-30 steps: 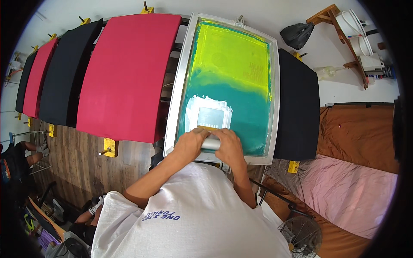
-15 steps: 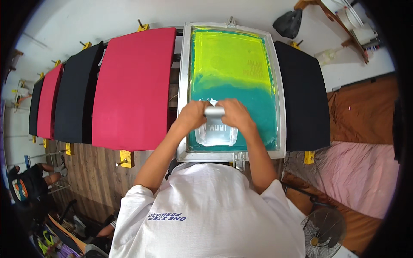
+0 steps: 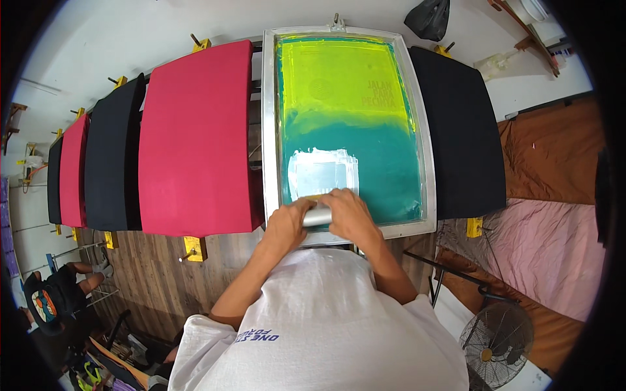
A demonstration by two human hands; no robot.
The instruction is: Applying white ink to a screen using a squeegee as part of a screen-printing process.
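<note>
Left hand (image 3: 288, 225), right hand (image 3: 352, 214): fingers (image 3: 339, 199) grasping silver squeegee (image 3: 317, 217). White ink (image 3: 323, 156) beyond fingers; teal-and-yellow screen (image 3: 391, 166) beneath; pinkish-red panel (image 3: 195, 143) left of them.

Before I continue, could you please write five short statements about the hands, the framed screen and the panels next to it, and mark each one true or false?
1. The left hand and the right hand both hold the silver-handled tool. True.
2. The silver-handled tool is at the far end of the screen. False: it is near the end closest to the person.
3. White paste lies on the screen, just beyond the silver-handled tool. True.
4. A red panel is just right of the metal frame. False: a black panel is there.
5. The far part of the screen is purple. False: it is mostly yellow-green.
</note>
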